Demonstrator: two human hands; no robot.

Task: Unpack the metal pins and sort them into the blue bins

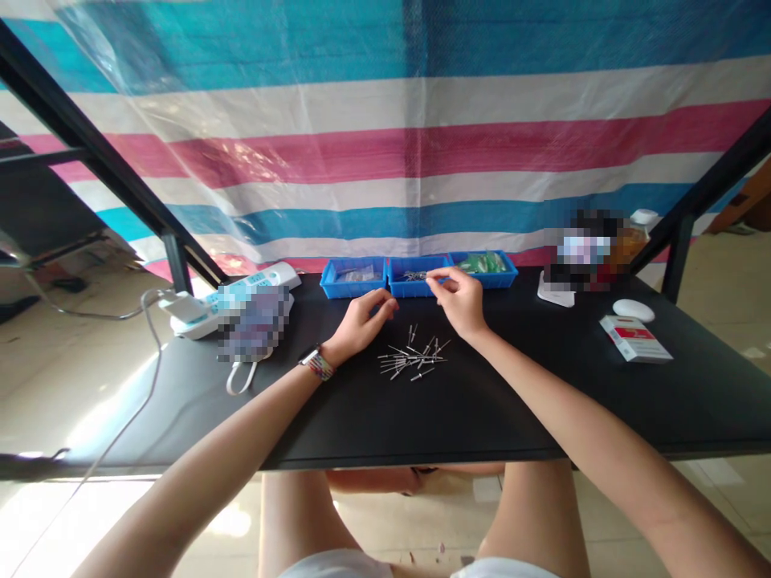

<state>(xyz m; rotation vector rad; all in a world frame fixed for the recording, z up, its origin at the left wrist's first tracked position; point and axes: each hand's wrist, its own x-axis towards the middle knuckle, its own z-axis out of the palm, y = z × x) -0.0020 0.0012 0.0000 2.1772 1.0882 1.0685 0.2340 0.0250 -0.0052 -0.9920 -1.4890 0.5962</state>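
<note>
A loose pile of blind rivets [401, 361], thin silver pins with thicker bodies, lies on the black table [361, 425] between my forearms. My left hand [361, 321] rests left of the pile, its fingers curled in toward the thumb; whatever may be inside is hidden. Over the front right of the middle blue bin [415, 291], which has small silver pieces in it, my right hand [461, 301] is closed in a pinch. What sits between those fingertips is too small to make out.
The left blue bin [352, 291] contains clear plastic packets, the right blue bin [503, 278] green packets. A power strip [265, 281] with a cable stands at left. On the right are a cigarette box [635, 341], a white oval object [634, 311] and a bottle [642, 225].
</note>
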